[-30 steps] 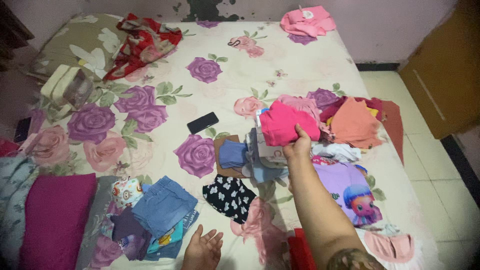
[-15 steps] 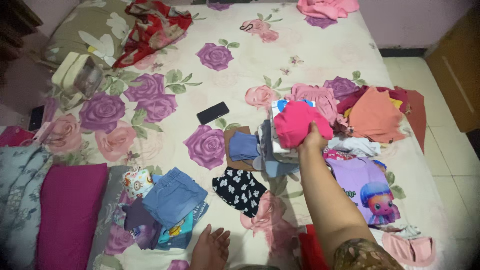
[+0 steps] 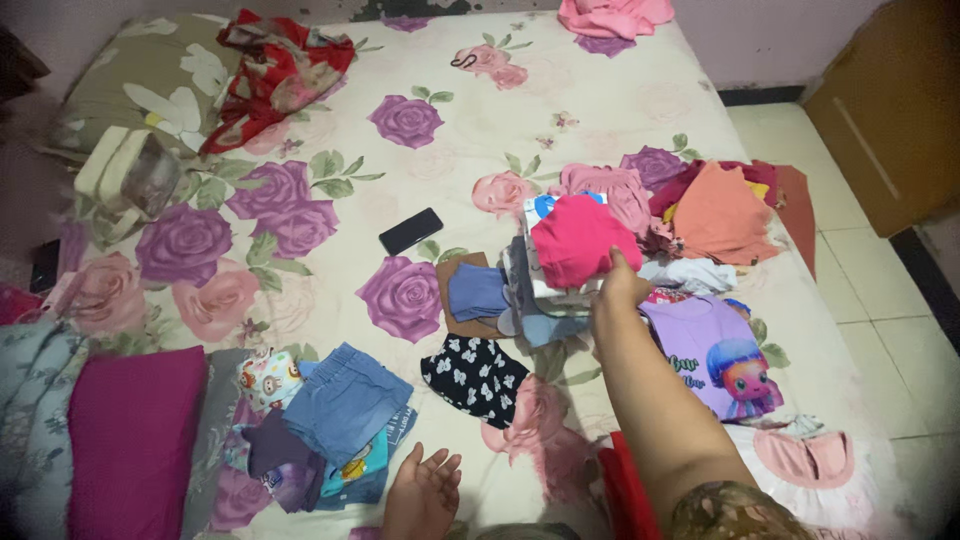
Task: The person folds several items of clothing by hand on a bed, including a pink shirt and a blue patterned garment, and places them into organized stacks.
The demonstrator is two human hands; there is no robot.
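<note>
Bedding with a pattern of purple and pink roses covers the bed [image 3: 560,110], which fills most of our view; its near edge is cut off at the bottom. At the far left a magenta cushion [image 3: 130,440] lies partly out of frame. Our right arm stretches across the sheet, and the right hand [image 3: 620,290] rests on a folded pink garment [image 3: 580,240] that tops a stack of folded clothes [image 3: 545,300] near the middle of the bed. The thumb presses the pink cloth's near edge; the other fingers are hidden under or behind it, so we judge them closed on it but cannot see the grip itself. A loose heap of orange and red clothes [image 3: 725,210] sits just beside the stack, and a purple shirt with a cartoon print [image 3: 715,355] lies partly under our forearm. Folded denim shorts [image 3: 345,400] lie near the left hand [image 3: 420,495], which rests palm up, fingers spread and empty, its wrist cut off. A black-and-white garment [image 3: 475,375] and a dark phone [image 3: 410,231] lie apart.
</note>
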